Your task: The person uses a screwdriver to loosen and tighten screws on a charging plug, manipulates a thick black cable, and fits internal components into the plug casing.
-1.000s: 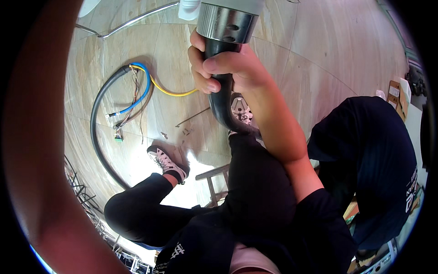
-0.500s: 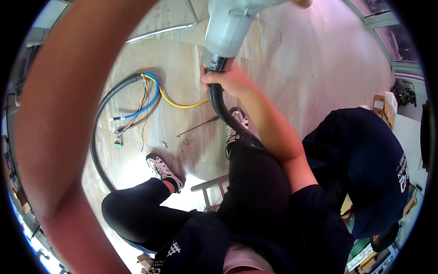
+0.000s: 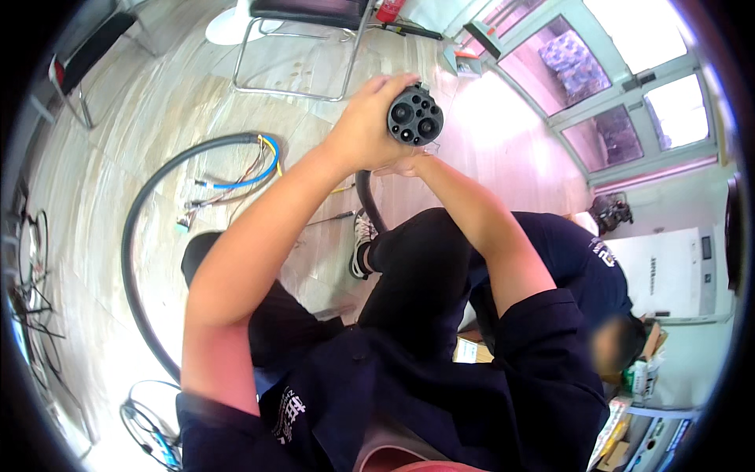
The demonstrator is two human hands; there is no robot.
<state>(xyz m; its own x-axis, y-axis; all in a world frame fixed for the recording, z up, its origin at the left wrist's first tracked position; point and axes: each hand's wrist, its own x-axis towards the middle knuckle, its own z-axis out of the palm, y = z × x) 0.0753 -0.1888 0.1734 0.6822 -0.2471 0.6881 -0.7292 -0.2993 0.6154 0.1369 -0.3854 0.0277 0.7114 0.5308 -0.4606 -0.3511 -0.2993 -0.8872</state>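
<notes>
An electric-car charging plug point(image 3: 414, 116) is held up in front of me, its round dark face with several pin holes turned toward me. Around its left side wraps my left hand point(image 3: 371, 118), closed on it. My right hand point(image 3: 405, 164) is just below, closed at the plug's lower end; its fingers are partly hidden. From there a thick black cable point(image 3: 366, 193) drops past my knee. On the floor to the left, the cable's stripped end spreads into blue wire point(image 3: 255, 179), yellow wire and thin wires with small connectors.
A screwdriver point(image 3: 334, 217) lies near my shoe. Chairs point(image 3: 303, 12) with metal legs stand ahead and far left. A co-worker point(image 3: 578, 259) in dark clothes bends down close on my right, beside a white cabinet point(image 3: 664, 271). Glass doors point(image 3: 613, 134) are at the far right. Another cable point(image 3: 149, 421) coils at lower left.
The plug has turned so its pin face now points at me. My left hand has come into view around it, and my left arm has moved inward. The view has shifted.
</notes>
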